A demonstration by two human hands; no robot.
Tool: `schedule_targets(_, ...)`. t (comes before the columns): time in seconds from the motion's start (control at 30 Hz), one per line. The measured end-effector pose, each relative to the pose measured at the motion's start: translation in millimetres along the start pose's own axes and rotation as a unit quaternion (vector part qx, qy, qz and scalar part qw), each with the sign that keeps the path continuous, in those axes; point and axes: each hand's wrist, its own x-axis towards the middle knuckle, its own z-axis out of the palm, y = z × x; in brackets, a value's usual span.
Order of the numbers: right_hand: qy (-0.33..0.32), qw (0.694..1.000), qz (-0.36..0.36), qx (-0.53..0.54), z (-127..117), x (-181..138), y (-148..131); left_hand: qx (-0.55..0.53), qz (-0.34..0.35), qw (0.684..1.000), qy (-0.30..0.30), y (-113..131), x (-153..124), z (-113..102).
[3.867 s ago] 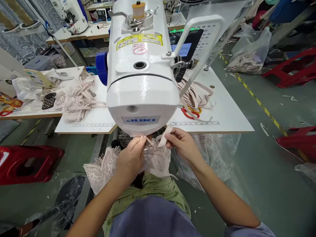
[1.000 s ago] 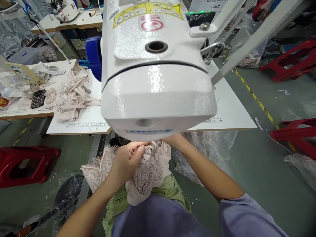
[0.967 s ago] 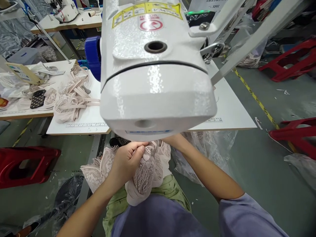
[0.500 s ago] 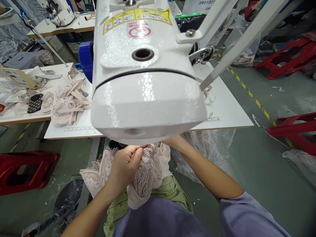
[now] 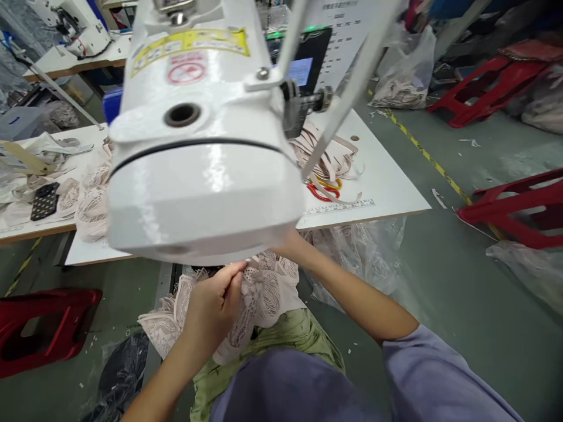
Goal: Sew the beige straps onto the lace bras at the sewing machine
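Note:
A white sewing machine head [image 5: 202, 170] fills the middle of the view and hides the needle area. My left hand [image 5: 213, 302] is closed on a pale pink lace garment [image 5: 264, 293] just below the machine's front edge. The garment hangs down onto my lap. My right hand [image 5: 292, 241] reaches under the machine; only its wrist and the base of the hand show, and its fingers are hidden. More lace from the same piece spreads to the left [image 5: 165, 319].
The white sewing table [image 5: 387, 193] carries pink straps [image 5: 328, 158], red-handled scissors [image 5: 323, 193] and, on the left, a lace pile [image 5: 90, 205]. A black phone [image 5: 41, 200] lies far left. Red stools [image 5: 41, 328] [image 5: 519, 205] and plastic bags [image 5: 356, 258] stand on the floor.
The view has swung to the right and the machine head now sits further left in frame. My left hand keeps its hold on the lace; my right hand has slid further under the machine.

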Motion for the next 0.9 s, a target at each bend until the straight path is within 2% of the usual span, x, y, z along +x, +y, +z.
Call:
schedule_targets(0.1,0.008,1.000,-0.004,0.015,3.8,-0.5,5.5,0.077,0.070,0.994,0.024,-7.3,-2.4,0.6)
schedule_targets(0.23,0.038,0.999,-0.024,0.031,6.6,-1.5,6.9,0.148,0.114,0.982,0.026,-10.4,-3.8,-1.0)
schedule_targets(0.4,0.049,0.997,-0.040,0.036,8.4,-2.5,1.3,0.207,0.119,0.970,0.041,-10.8,-6.9,-2.4)
schedule_targets(0.63,0.056,0.997,-0.039,0.038,9.2,-3.5,4.6,0.217,0.130,0.967,0.034,-8.0,-7.3,1.0)
schedule_targets(0.8,0.051,0.998,-0.025,0.026,7.9,-4.1,5.5,0.220,0.108,0.969,0.007,-3.4,-5.6,2.7)
schedule_targets(0.9,0.050,0.998,-0.030,0.034,5.9,-4.0,5.8,0.218,0.115,0.969,0.014,-1.0,-4.0,4.5)
